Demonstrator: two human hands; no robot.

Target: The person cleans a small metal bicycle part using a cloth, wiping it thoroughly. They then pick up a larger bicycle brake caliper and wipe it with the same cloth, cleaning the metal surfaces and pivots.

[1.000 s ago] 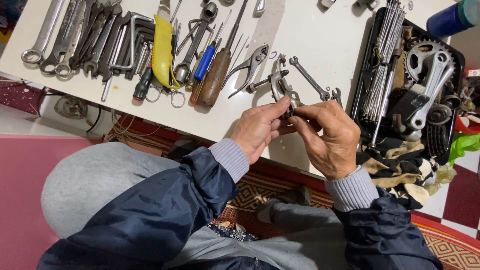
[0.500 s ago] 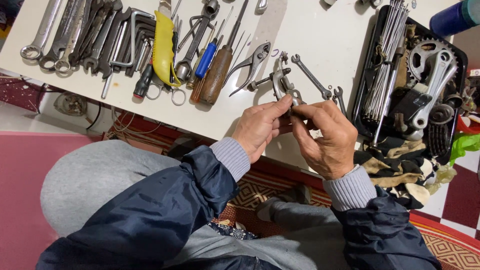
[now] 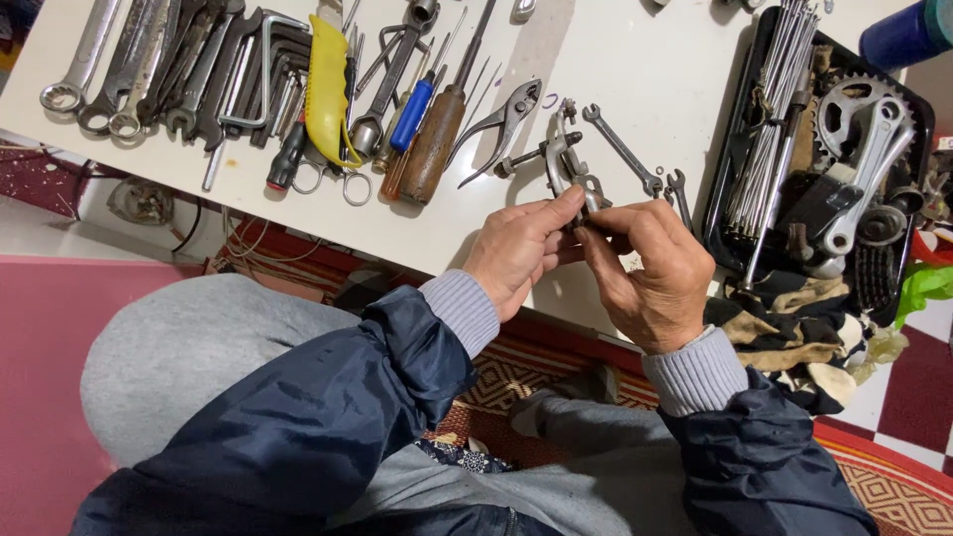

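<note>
Both the left hand (image 3: 516, 253) and the right hand (image 3: 650, 273) pinch a small curved silver metal brake part (image 3: 568, 171) with pressed fingertips, near the slim grey open-ended wrench (image 3: 623, 151).

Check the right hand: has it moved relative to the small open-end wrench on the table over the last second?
No real move. The right hand stays just below the small wrench, both hands pinching the metal part.

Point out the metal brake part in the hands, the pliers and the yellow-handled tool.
metal brake part (image 3: 562, 159), head view, on its curved arm above the fingers.
pliers (image 3: 506, 121), head view, near the pivot.
yellow-handled tool (image 3: 328, 89), head view, mid-handle.
</note>
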